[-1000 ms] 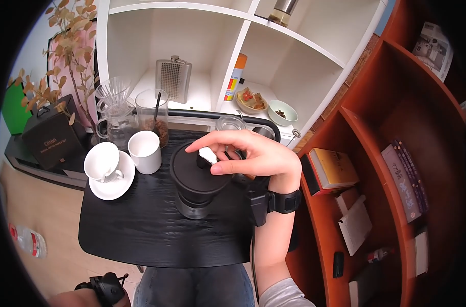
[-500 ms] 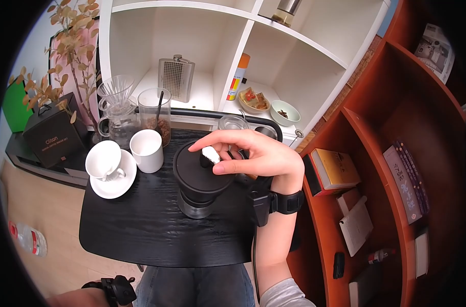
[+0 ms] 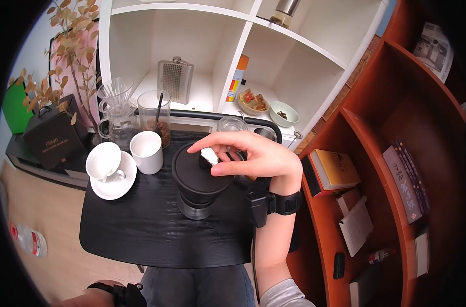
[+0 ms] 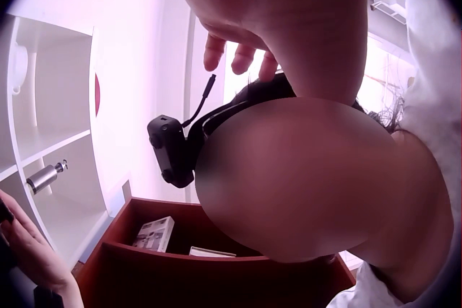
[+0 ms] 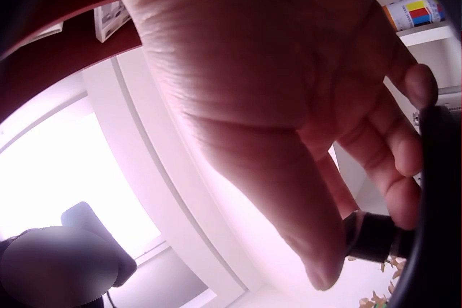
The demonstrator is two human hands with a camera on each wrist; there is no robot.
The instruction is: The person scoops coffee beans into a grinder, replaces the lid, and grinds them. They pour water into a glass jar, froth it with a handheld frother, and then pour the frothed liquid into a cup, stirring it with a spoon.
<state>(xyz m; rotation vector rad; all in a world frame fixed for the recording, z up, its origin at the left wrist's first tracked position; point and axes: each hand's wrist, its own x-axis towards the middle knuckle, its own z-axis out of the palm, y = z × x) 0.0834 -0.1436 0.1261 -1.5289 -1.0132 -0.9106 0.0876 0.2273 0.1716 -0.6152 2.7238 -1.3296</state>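
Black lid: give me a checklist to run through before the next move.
1. Right hand around the knob: ok.
2. Base upright on the table: ok.
3. Left hand steadying the base: not ok, it is away from it.
4. Mug apart from the lid: ok.
5. Cup level on its saucer: not ok, it tilts.
6. Contents under the lid: cannot tell, hidden.

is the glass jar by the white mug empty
No, partly full: brown bits show low in the jar, with see-through glass above.
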